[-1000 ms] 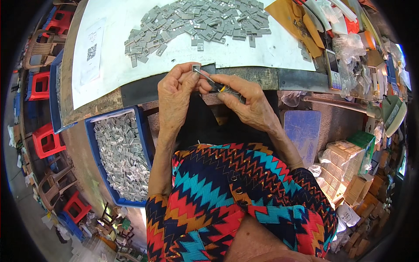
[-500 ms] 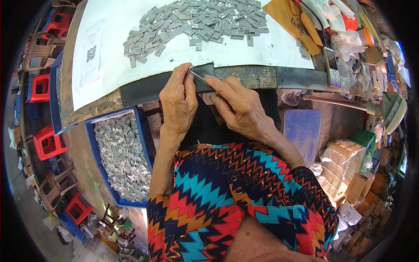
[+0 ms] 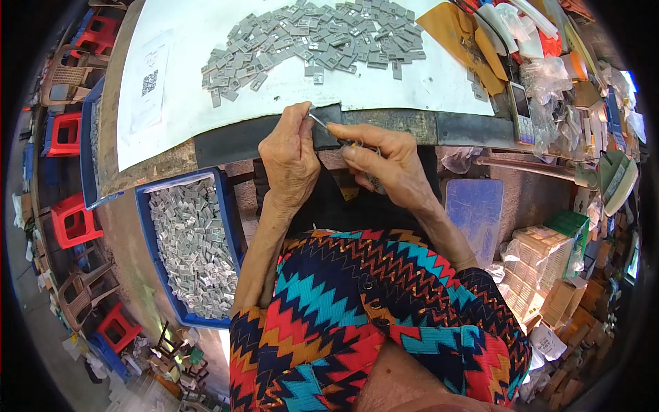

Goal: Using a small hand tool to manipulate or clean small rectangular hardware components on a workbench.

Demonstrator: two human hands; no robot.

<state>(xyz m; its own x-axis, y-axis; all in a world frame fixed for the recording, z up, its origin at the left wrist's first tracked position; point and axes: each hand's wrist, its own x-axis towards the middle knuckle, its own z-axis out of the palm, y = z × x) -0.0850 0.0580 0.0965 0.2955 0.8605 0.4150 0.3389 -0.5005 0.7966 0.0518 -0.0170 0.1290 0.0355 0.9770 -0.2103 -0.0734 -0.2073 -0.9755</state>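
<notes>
My left hand [image 3: 292,154] is closed at the table's near edge. Its thumb and fingers pinch a small grey piece [image 3: 311,108], mostly hidden by the fingertips. From the right, my right hand [image 3: 388,161] grips a thin metal-shafted tool [image 3: 318,121], whose tip meets the pinched piece. The tool's handle is largely covered by the fingers, so its exact kind cannot be told. Beyond both hands, a wide heap of flat grey rectangular pieces [image 3: 322,41] lies on a white sheet [image 3: 185,103].
A blue bin [image 3: 230,220] full of similar pieces stands below the table, left of my arms. On the table's right are a brown envelope [image 3: 449,27], a keypad phone [image 3: 522,113] and clear plastic bags [image 3: 549,75]. A blue stool top [image 3: 473,213] sits at my right.
Both hands have shifted slightly right in the picture. My right hand has rolled, its fingers curling more around the tool, whose tip stays at the piece.
</notes>
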